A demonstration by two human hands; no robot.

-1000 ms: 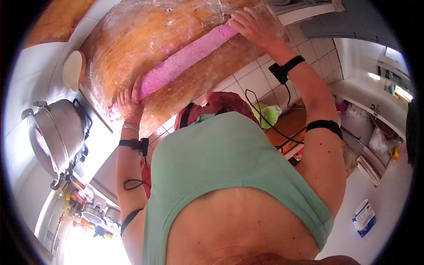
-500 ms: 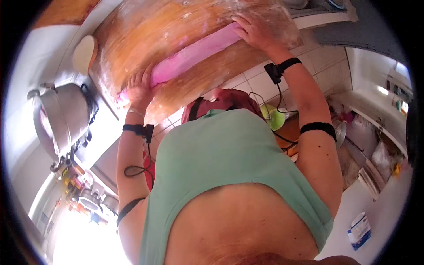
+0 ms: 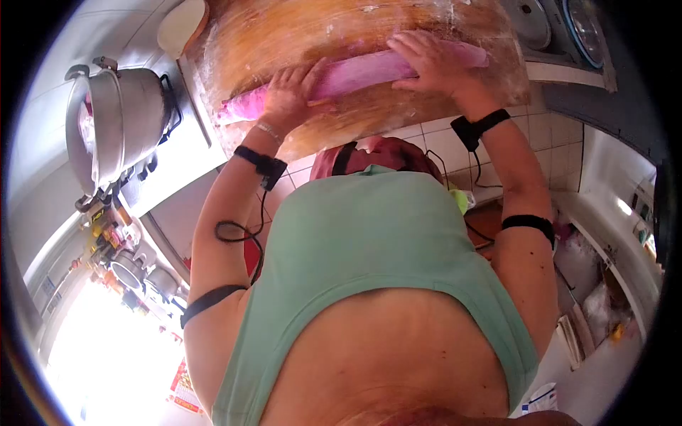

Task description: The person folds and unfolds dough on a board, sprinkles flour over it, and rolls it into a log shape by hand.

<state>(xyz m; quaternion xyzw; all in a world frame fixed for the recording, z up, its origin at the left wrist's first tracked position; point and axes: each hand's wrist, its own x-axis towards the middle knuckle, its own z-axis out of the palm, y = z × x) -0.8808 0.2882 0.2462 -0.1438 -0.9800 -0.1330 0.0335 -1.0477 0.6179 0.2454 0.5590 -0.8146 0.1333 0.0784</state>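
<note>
A long pink dough roll (image 3: 361, 74) lies lengthwise across the floured wooden board (image 3: 284, 35). My left hand (image 3: 293, 94) rests on it left of its middle, fingers spread, thumb out to the right. Farther right, my right hand (image 3: 433, 62) lies over the roll with its fingers stretched out. Dough shows between the two hands and beyond each of them. Some of the roll is hidden beneath my palms and fingers.
A large metal pot (image 3: 121, 124) stands left of the board, near a pale rounded board (image 3: 181, 27). Round metal lids or pans (image 3: 527, 23) are at the top right. Black straps with cables (image 3: 263, 167) circle my wrists.
My left hand has moved inward from the roll's left end. My right hand now sits in from the right end, where dough shows past it. The camera view has shifted.
</note>
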